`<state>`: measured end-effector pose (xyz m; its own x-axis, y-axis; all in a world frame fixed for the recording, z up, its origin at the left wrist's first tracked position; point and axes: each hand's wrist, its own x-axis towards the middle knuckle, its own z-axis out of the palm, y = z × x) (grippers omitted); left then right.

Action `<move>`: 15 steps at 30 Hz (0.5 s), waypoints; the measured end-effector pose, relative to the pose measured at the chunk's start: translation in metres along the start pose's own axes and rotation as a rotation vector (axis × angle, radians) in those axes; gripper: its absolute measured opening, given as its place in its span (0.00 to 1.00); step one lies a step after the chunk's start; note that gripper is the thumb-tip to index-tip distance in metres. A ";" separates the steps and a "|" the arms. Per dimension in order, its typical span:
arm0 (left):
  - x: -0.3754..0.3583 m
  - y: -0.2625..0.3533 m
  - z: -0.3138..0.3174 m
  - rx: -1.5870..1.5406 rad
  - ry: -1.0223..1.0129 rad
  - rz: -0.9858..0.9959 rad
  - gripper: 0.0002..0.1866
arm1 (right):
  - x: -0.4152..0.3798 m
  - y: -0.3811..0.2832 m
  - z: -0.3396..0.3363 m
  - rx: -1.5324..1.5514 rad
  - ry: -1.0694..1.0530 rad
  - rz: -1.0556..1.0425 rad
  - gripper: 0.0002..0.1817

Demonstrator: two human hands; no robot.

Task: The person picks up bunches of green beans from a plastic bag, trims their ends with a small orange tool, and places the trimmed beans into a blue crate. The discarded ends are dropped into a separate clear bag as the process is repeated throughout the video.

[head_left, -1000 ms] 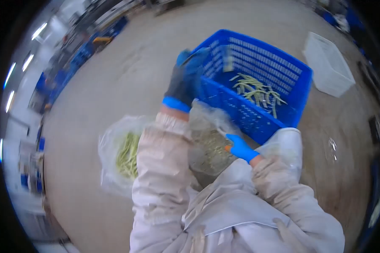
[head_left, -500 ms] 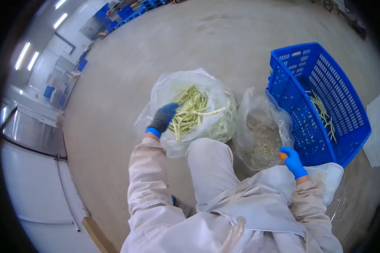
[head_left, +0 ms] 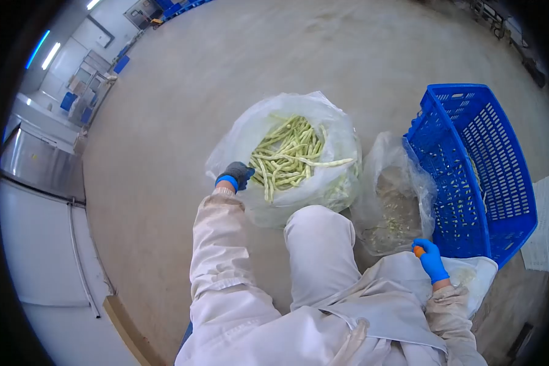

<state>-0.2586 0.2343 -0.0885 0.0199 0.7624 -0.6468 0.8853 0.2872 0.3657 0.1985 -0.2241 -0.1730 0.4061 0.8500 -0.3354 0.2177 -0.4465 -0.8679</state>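
A clear plastic bag point(head_left: 341, 125) stands in front of me, full of pale green string beans point(head_left: 290, 152). My left hand point(head_left: 236, 175), in a grey glove with blue at the fingers and cuff, is at the bag's left rim beside the beans. Its fingers look curled; what they hold, if anything, is hidden. Over my lap, my blue-gloved right hand point(head_left: 432, 261) is closed around a small orange object point(head_left: 418, 251), whose kind I cannot make out. Just beyond that hand, a second clear bag point(head_left: 384, 213) has small green scraps at its bottom.
On the right stands a blue perforated crate point(head_left: 506, 158), with a few beans partly hidden behind its near wall. A white slatted panel point(head_left: 541, 222) lies beyond it. White cabinets point(head_left: 39, 244) line the left side, and concrete floor point(head_left: 323, 49) stretches ahead.
My left hand has drawn back from over the beans to the bag's left rim, its fingers more curled. My right hand keeps the orange object. The camera view has shifted slightly.
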 end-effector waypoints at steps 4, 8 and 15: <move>0.013 -0.025 0.019 -0.142 -0.111 0.222 0.25 | 0.008 0.015 0.009 0.064 -0.055 0.023 0.11; -0.043 0.023 0.078 -0.177 0.158 0.063 0.32 | 0.013 0.010 0.015 0.075 -0.103 0.016 0.11; -0.011 -0.010 0.023 -0.101 -0.039 0.487 0.18 | 0.012 0.001 0.017 0.053 -0.098 0.052 0.11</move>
<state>-0.2570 0.2096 -0.1007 0.4389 0.8004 -0.4083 0.7192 -0.0405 0.6937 0.1888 -0.2100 -0.1840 0.3267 0.8504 -0.4124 0.1507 -0.4776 -0.8656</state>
